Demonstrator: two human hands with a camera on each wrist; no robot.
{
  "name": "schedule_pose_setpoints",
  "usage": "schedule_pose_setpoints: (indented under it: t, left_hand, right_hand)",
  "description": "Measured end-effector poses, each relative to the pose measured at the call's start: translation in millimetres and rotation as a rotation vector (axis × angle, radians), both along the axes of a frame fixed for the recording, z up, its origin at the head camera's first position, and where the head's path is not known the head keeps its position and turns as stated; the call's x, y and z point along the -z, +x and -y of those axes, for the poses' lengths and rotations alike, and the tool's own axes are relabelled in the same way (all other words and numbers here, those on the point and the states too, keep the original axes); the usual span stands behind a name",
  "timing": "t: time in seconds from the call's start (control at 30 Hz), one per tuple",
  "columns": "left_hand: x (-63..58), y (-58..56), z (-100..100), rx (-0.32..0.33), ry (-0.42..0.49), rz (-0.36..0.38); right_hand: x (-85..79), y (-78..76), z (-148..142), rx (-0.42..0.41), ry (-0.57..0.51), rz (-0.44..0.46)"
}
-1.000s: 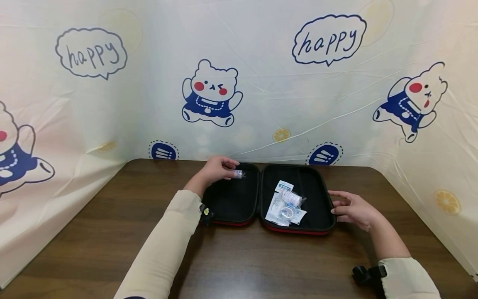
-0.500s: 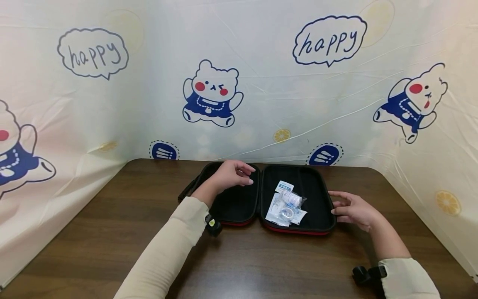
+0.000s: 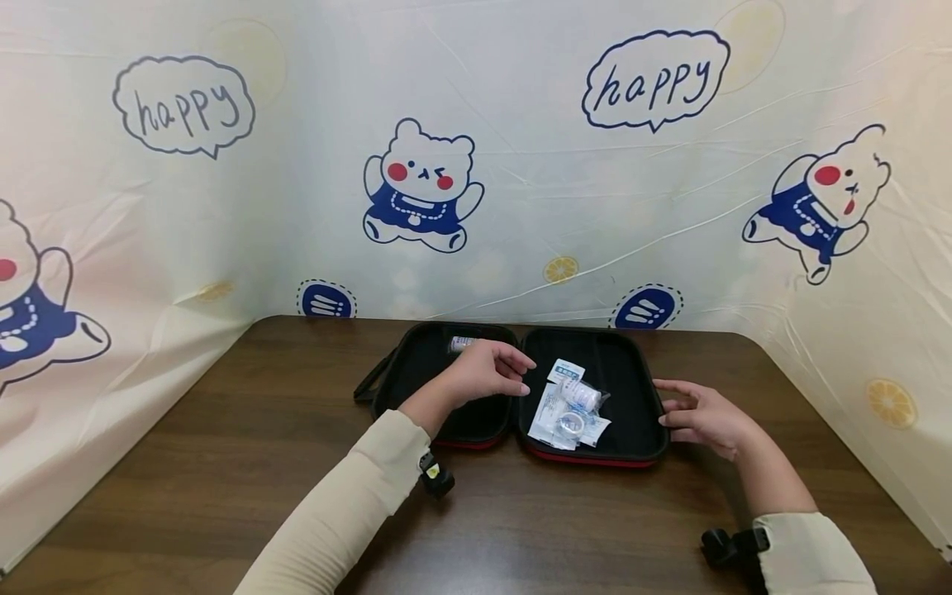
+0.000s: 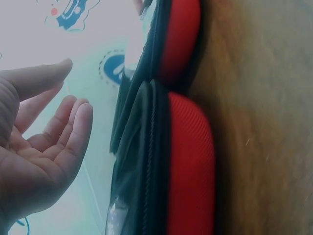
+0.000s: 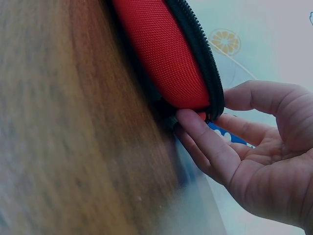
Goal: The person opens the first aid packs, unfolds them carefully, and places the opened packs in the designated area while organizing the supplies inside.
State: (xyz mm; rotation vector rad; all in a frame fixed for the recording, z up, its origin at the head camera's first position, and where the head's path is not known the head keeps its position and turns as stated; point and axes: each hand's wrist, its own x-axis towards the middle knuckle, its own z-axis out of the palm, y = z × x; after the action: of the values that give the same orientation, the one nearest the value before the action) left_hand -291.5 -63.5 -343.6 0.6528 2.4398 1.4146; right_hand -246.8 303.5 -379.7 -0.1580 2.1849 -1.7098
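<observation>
An unzipped case (image 3: 630, 372), black inside with a red shell, lies spread flat in two halves on the table. My left hand (image 3: 479, 372) hovers over the left half near the hinge, fingers loosely bent, nothing between them; the left wrist view shows a gap between thumb and fingers. Behind it a small wrapped roll (image 3: 461, 343) lies at the back of the left half, partly hidden. My right hand (image 3: 702, 420) holds the right half's outer edge, thumb at the zipper rim and fingers against the red shell (image 5: 166, 58). Wrapped medical-looking packets (image 3: 550, 413) lie in the right half.
The brown wooden table (image 3: 223, 463) reaches back to a printed curtain (image 3: 521, 165) with bears and "happy" bubbles. A black strap (image 3: 368, 384) sticks out from the case's left side. A clear-wrapped roll (image 3: 583, 397) tops the packets.
My left hand has let go of the small wrapped roll at the back of the left half and moved right and nearer toward the hinge. The right hand stays put.
</observation>
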Motion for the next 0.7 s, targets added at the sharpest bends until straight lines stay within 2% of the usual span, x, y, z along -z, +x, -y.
schedule_pose_setpoints:
  t: [0.4,0.53,0.7]
  left_hand:
    - [9.9,18.5,-28,0.072,-0.032,-0.014]
    - [14.6,21.4,-37,0.088,-0.085,-0.034]
    - [18.0,22.2,-47,0.084,-0.207,-0.084]
  right_hand:
    - [0.2,0.6,0,0.003,0.008,0.000]
    - [0.1,0.7,0,-0.001,0.009,-0.002]
    - [-0.8,0.8,0,-0.006,0.004,-0.004]
